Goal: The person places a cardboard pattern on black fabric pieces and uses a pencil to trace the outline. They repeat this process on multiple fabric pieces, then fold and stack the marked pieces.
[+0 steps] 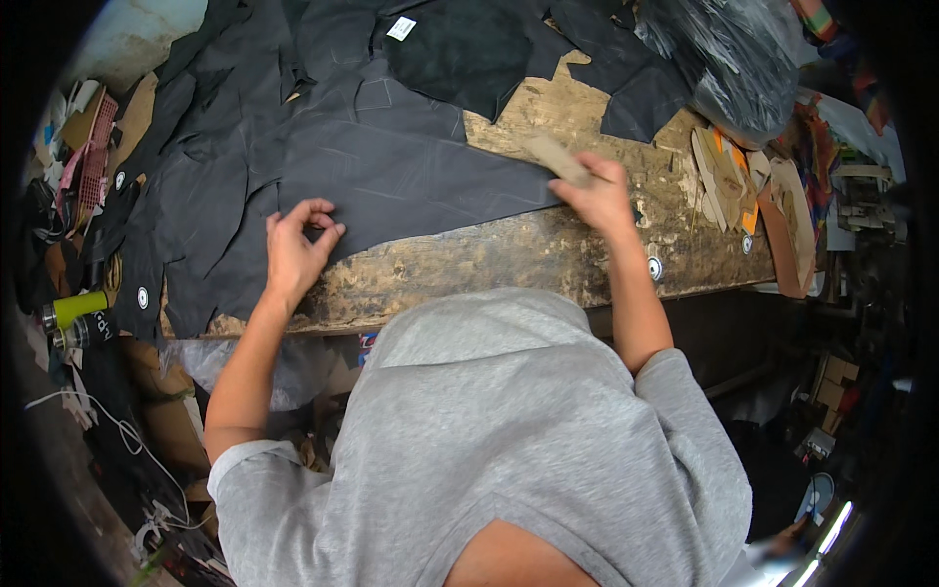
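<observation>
In the head view, a dark sheet lies on the worn wooden table between the 2 hands, probably flat so its pale lines can be read. The right hand grasps a beige strip by its end, perhaps leaving the rest free. The left hand has curled, released fingers near the sheet's edge; contact I cannot tell.

I am in a workshop, by its look a leather one. Between my left hand and right hand runs a scarred wooden bench. Dark leathery sheets with pale drawn lines spread beyond my left hand, cut card shapes lie right of my right, and clutter crowds well left of both.
</observation>
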Demonstrator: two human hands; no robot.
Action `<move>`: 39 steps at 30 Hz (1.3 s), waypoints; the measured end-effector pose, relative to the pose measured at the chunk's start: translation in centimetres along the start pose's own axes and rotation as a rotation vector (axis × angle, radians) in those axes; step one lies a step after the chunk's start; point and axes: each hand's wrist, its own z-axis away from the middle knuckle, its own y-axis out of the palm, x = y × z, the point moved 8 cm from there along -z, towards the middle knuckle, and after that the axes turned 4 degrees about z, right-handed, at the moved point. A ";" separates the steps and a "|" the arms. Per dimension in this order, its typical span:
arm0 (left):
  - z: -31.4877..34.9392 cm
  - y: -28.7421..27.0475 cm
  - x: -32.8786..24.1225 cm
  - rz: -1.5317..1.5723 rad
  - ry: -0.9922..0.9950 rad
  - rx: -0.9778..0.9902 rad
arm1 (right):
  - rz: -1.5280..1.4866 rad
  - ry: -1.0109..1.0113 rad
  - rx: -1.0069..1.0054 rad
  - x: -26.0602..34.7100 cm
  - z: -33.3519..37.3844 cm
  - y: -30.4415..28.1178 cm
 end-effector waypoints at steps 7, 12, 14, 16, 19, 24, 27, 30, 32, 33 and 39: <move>5.0 6.3 -3.6 -0.393 0.289 0.428 | 0.427 0.419 -0.260 -5.9 4.0 -11.9; 4.0 8.2 -5.0 -0.534 0.276 0.609 | 0.228 0.214 -0.476 -3.0 5.7 -9.2; 3.2 7.2 -5.3 -0.470 0.292 0.712 | 0.169 0.043 -0.379 -0.6 5.4 -5.7; 2.9 5.3 -5.6 -0.406 0.298 0.780 | 0.213 -0.233 -0.323 3.0 5.5 -2.7; 2.9 2.2 -6.3 -0.388 0.308 0.823 | 0.233 -0.460 -0.198 6.4 5.6 0.9; 3.0 1.9 -9.6 -0.137 0.439 0.675 | 0.210 -0.538 -0.190 7.5 5.2 3.4; 4.3 5.1 -11.1 0.043 0.542 0.618 | 0.008 -0.277 -0.239 3.9 4.0 2.4; 4.0 7.2 -12.0 0.233 0.760 0.479 | -0.245 -0.014 -0.316 -0.4 3.6 0.4; 3.3 7.6 -11.8 0.327 0.798 0.336 | -0.415 0.021 -0.357 -1.9 4.0 -0.8; 2.7 7.6 -11.4 0.354 0.763 0.254 | -0.374 -0.016 -0.379 -1.9 4.3 -1.6; 3.1 10.1 -14.0 0.347 0.584 0.242 | -0.600 0.125 -0.389 -2.8 4.9 -1.3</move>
